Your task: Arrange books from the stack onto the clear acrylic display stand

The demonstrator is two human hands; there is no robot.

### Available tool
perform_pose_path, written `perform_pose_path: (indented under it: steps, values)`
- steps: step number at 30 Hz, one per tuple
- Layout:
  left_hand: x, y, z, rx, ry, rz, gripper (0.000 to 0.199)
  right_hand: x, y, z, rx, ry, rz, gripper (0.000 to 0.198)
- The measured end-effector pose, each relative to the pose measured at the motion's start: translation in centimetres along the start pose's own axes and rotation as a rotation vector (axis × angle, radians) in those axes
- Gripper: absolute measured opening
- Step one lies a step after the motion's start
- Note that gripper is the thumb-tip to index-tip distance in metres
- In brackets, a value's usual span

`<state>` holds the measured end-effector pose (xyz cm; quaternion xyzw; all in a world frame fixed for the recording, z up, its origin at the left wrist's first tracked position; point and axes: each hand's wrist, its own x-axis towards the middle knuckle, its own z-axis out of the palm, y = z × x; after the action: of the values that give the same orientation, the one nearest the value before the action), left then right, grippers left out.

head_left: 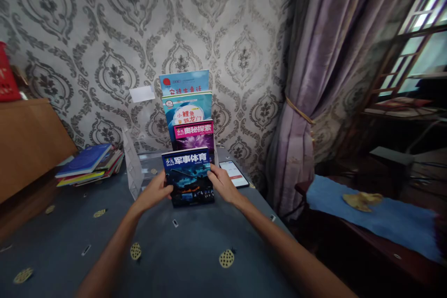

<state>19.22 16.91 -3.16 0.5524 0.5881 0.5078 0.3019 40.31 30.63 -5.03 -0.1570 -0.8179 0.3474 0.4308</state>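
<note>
A dark blue book [190, 178] with a tank scene on its cover stands nearly upright in front of me. My left hand [156, 192] grips its left edge, the thumb on the front cover. On the opposite edge, my right hand [222, 183] is closed the same way. Behind it rises a book with a pink and purple cover [194, 136], then a teal book [187, 108] and a light blue book [184, 82], stepped upward toward the wall. A clear and white stand [132, 165] is left of the books; how it meets them is partly hidden.
A phone [233, 173] with a lit screen lies right of the books. At the left are a pile of books [87, 163] and a brown cardboard box [33, 135]. The patterned wall closes off the back; a purple curtain [307, 79] hangs beyond the table's right edge.
</note>
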Motion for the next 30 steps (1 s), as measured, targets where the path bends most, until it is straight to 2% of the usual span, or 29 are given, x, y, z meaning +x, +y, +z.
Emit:
perform_pose_path:
  steps: [5,9,12,17,19,25,30]
  values:
    - [1.7,0.8,0.5,0.191,0.177,0.157,0.05,1.6,-0.3,-1.2,-0.091,0.003,0.007,0.025]
    - [2.6,2.3,1.1,0.393,0.322,0.269,0.041,3.5,-1.3,-2.5,-0.13,0.049,-0.048,0.022]
    - [3.1,3.8,1.7,0.455,0.416,0.35,0.038,5.1,-2.7,-3.6,-0.145,0.134,-0.113,0.02]
    - [4.5,5.5,3.0,0.431,0.533,0.486,0.035,6.5,-4.1,-4.8,-0.105,0.335,-0.192,0.023]
    - [5.1,5.5,3.4,0.456,0.551,0.522,0.034,6.6,-3.7,-5.0,-0.088,0.349,-0.188,0.023]
    - [6.4,4.7,3.7,0.583,0.496,0.62,0.031,6.8,-1.4,-5.1,-0.074,0.342,-0.145,0.021]
    - [6.8,3.8,3.3,0.648,0.52,0.586,0.036,6.9,-0.6,-4.6,-0.091,0.312,-0.121,0.024]
